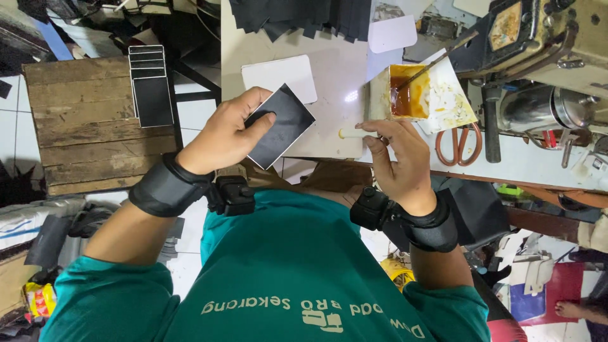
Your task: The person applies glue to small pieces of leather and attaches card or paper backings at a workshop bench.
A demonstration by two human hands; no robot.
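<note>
My left hand (pixel 229 132) holds a black rectangular piece (pixel 283 125) of sheet material by its near edge, lifted above the worktable (pixel 329 76). My right hand (pixel 400 157) pinches a thin white stick (pixel 352 133) that lies along the table's front edge. Just beyond it stands an open container of orange glue (pixel 405 95) with a brush (pixel 437 60) leaning in it. A white rounded card (pixel 278 75) lies on the table behind the black piece.
A sewing machine (pixel 544 44) fills the far right, with orange-handled scissors (pixel 457 144) beside it. Several black pieces (pixel 304 16) line the table's back. A wooden bench (pixel 95 120) at left carries a stack of black pieces (pixel 151 85).
</note>
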